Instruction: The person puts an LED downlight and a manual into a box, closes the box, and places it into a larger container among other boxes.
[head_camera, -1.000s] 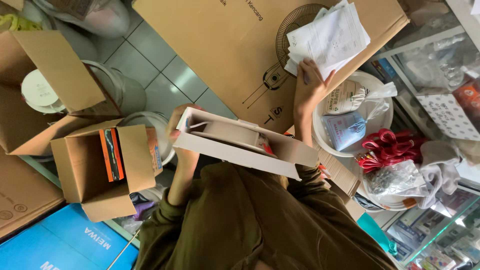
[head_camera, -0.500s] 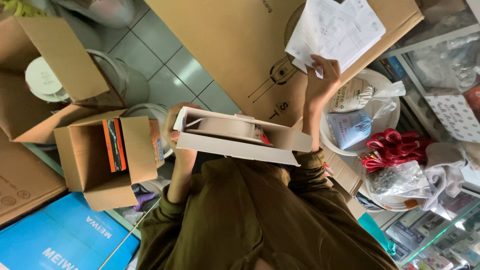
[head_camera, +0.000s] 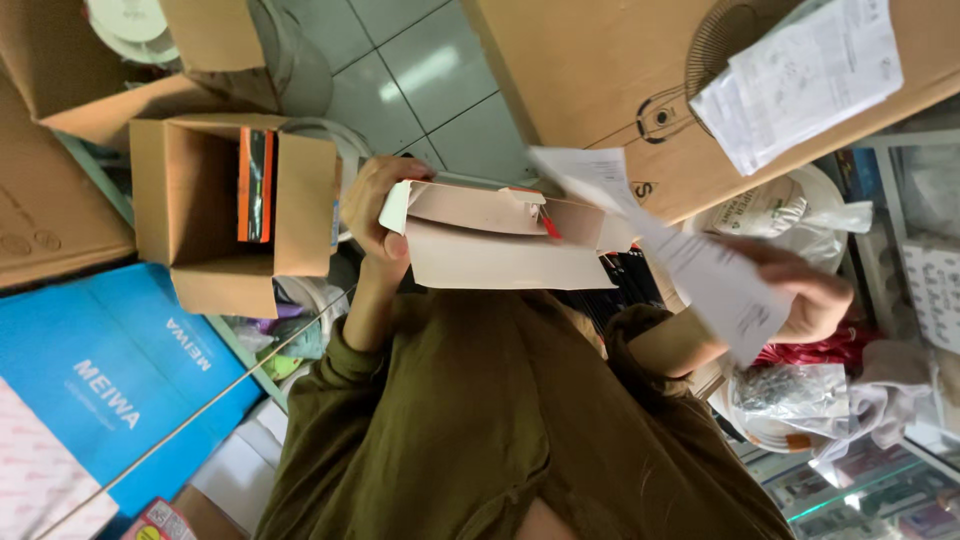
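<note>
My left hand (head_camera: 372, 205) grips the left end of a flat white cardboard box (head_camera: 500, 250), held open in front of my chest with its lid flap up. My right hand (head_camera: 808, 290) holds a printed white paper sheet (head_camera: 690, 265), blurred by motion; the sheet reaches from my hand to the box's right end. A stack of similar papers (head_camera: 800, 75) lies on a big brown carton (head_camera: 600, 80) beyond the box. My olive green sleeves fill the lower part of the view.
A small open brown box (head_camera: 190, 215) holding an orange and black item (head_camera: 255, 185) stands at the left. A blue flat package (head_camera: 90, 380) lies below it. At the right are a white tub with plastic bags (head_camera: 790, 210), red cords (head_camera: 845, 345) and a bag of small parts (head_camera: 790, 385).
My right hand has left the paper stack on the big carton and come down to the right with one sheet. My left hand still holds the white box.
</note>
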